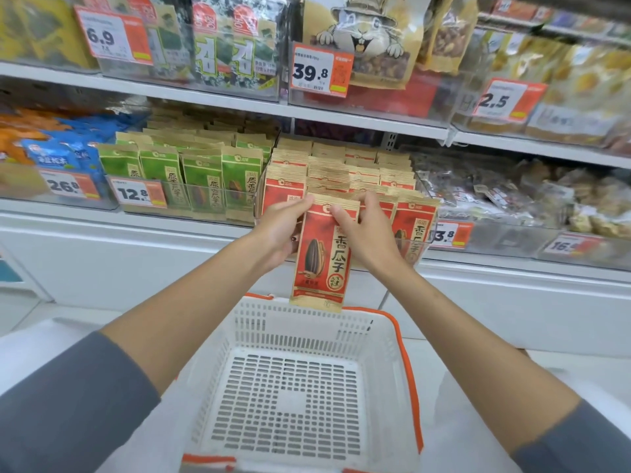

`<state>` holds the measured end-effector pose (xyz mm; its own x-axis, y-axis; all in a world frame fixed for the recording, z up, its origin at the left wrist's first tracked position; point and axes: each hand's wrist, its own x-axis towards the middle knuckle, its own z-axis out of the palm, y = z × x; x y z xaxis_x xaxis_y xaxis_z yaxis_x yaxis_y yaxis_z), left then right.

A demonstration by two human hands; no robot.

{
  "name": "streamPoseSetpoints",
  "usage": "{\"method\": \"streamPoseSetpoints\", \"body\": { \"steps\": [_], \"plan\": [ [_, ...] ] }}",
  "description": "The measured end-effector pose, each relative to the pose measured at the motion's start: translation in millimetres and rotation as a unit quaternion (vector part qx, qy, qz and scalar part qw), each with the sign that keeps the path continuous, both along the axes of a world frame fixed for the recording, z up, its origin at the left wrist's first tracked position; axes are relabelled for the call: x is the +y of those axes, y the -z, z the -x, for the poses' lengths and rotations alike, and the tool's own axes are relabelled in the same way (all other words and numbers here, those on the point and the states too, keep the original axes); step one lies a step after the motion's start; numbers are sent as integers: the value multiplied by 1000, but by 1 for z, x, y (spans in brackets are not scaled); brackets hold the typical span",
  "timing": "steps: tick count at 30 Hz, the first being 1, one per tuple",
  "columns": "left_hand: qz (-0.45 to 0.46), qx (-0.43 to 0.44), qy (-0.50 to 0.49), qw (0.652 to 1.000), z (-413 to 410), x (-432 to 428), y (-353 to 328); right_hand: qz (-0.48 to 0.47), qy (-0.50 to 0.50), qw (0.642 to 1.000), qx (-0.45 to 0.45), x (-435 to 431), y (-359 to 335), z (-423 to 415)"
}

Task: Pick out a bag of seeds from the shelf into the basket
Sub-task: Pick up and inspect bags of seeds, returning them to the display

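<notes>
Shelf: green kraft-paper seed bags (201,186) stand in a row on the left, with stacked red kraft-paper seed bags (415,227) beside them. A white slotted plastic basket with orange handles (293,322) sits below.

Left hand (283,230): fingers curled round the left edge of one red sunflower-seed bag (322,254). Right hand (365,230): pinches the bag's top. The bag hangs upright in front of the shelf, its lower edge over the basket's far rim.

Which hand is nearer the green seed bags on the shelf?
Left. The left hand is right of the green seed bags; the right hand is farther right, beyond the red bag.
</notes>
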<state>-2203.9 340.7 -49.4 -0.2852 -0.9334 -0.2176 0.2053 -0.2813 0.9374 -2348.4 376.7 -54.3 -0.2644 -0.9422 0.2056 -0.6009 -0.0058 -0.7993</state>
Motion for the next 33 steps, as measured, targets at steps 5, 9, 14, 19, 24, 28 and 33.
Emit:
{"method": "streamPoseSetpoints", "body": {
  "steps": [5,9,14,19,24,28,33],
  "plan": [
    [-12,11,-19,1000,-6,-4,8,-1,-26,999,-22,-6,3,-5],
    [-27,19,-41,999,-1,-6,-1,6,-27,999,-29,-8,-10,-9],
    [-25,-6,-23,999,-3,-5,-3,43,-19,995,-84,-3,-20,-12],
    [-18,-91,51,994,-20,2,1,53,-32,989,-135,2,-22,-12],
    [1,-90,7,996,-30,-1,9,-33,-89,989,-115,9,-11,-13],
    [7,-17,-78,997,-35,-3,15,-89,-159,983,8,16,9,-23],
    [18,-18,-86,996,-44,-6,24,-118,-226,967,1,11,27,-23]
  ]
}}
